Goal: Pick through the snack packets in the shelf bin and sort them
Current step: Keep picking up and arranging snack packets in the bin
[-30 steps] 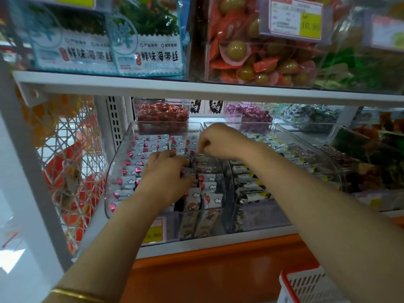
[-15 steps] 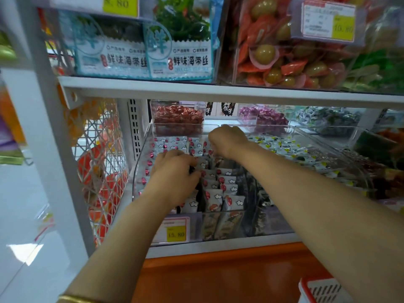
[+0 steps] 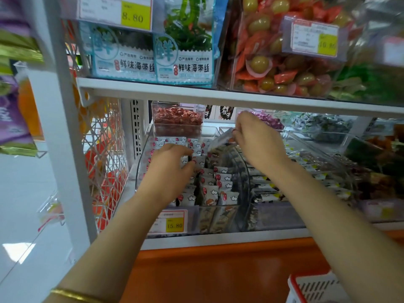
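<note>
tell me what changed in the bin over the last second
The right hand rose from the back of the packet rows and now pinches one packet, lifted and tilted above them. The left hand stayed curled on the rows, and the clear bin and price tag are unchanged.

White shop shelving above an orange base.
A white upright post point(image 3: 63, 149) carries the white shelf board point(image 3: 218, 95), and a white wire mesh panel point(image 3: 105, 136) closes the left side. Below runs an orange base panel point(image 3: 218, 270). The glossy pale floor point(image 3: 26, 193) reflects a bright light patch point(image 3: 18, 250).
</note>
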`<control>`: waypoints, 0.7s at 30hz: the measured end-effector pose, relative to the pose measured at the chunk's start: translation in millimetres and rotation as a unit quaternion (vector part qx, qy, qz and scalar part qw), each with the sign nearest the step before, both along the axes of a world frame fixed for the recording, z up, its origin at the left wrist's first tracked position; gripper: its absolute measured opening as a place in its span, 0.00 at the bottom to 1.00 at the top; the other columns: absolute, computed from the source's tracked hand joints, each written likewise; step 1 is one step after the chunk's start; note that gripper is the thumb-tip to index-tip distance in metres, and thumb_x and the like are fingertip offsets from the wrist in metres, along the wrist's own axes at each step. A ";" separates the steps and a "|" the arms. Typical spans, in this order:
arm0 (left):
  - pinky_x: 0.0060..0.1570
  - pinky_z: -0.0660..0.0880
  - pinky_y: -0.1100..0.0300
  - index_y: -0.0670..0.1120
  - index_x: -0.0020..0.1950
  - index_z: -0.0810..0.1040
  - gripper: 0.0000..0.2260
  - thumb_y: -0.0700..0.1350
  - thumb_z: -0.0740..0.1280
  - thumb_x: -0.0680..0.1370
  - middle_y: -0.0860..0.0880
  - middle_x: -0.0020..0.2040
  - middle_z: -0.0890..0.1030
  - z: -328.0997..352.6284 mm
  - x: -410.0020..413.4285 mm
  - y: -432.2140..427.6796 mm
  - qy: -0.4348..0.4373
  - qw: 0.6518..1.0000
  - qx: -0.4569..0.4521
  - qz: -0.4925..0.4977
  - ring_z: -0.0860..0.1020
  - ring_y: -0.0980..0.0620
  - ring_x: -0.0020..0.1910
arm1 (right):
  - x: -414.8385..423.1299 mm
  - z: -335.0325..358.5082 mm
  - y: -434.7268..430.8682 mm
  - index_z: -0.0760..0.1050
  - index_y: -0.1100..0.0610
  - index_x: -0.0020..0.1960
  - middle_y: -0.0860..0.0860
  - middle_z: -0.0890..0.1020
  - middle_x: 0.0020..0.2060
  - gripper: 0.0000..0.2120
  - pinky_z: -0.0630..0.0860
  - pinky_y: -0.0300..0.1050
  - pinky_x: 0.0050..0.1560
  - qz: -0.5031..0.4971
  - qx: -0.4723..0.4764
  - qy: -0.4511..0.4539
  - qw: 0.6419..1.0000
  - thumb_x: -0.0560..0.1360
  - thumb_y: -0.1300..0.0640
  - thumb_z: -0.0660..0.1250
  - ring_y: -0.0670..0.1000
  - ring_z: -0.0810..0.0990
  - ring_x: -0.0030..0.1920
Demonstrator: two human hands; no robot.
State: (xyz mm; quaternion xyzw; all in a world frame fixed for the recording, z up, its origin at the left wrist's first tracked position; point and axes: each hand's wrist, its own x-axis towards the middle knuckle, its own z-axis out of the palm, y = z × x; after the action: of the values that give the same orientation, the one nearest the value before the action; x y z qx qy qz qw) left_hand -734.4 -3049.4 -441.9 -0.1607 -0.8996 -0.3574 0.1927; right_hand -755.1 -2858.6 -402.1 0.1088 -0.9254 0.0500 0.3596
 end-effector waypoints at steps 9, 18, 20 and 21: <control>0.33 0.76 0.71 0.41 0.66 0.70 0.15 0.44 0.60 0.80 0.47 0.50 0.80 0.4 28.4 12.1 -0.172 0.938 0.277 -0.114 0.80 0.55 0.44 | 72.7 -19.4 6.8 0.67 0.59 0.43 0.53 0.79 0.36 0.06 0.81 0.43 0.32 0.128 -0.492 -0.140 0.850 0.79 0.63 0.59 0.47 0.80 0.29; 0.33 0.77 0.67 0.40 0.48 0.78 0.06 0.42 0.64 0.78 0.45 0.39 0.79 -1.0 26.8 13.8 -0.263 0.844 0.447 -0.132 0.79 0.56 0.32 | 83.4 -39.4 13.9 0.76 0.62 0.44 0.51 0.82 0.30 0.02 0.77 0.38 0.30 0.194 -0.718 -0.230 0.628 0.74 0.64 0.65 0.47 0.80 0.30; 0.30 0.76 0.67 0.42 0.42 0.77 0.06 0.43 0.65 0.77 0.48 0.33 0.77 -0.2 25.9 12.7 -0.277 0.822 0.478 -0.135 0.76 0.57 0.29 | 81.5 -41.2 12.6 0.77 0.60 0.42 0.51 0.80 0.29 0.03 0.76 0.38 0.27 0.188 -0.729 -0.237 0.614 0.74 0.64 0.66 0.47 0.78 0.27; 0.29 0.75 0.67 0.43 0.40 0.77 0.06 0.42 0.65 0.76 0.49 0.31 0.77 0.3 25.7 12.3 -0.284 0.810 0.494 -0.137 0.75 0.57 0.27 | 80.3 -42.0 11.9 0.77 0.60 0.40 0.51 0.79 0.27 0.04 0.75 0.38 0.25 0.186 -0.737 -0.237 0.605 0.74 0.64 0.66 0.46 0.77 0.26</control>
State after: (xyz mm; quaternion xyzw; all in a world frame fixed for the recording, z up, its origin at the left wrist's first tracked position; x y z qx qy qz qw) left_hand -708.7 -3037.1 -441.6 -0.0571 -0.5847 -0.8063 -0.0692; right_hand -674.7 -2846.7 -444.1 -0.0393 -0.5881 0.8049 0.0689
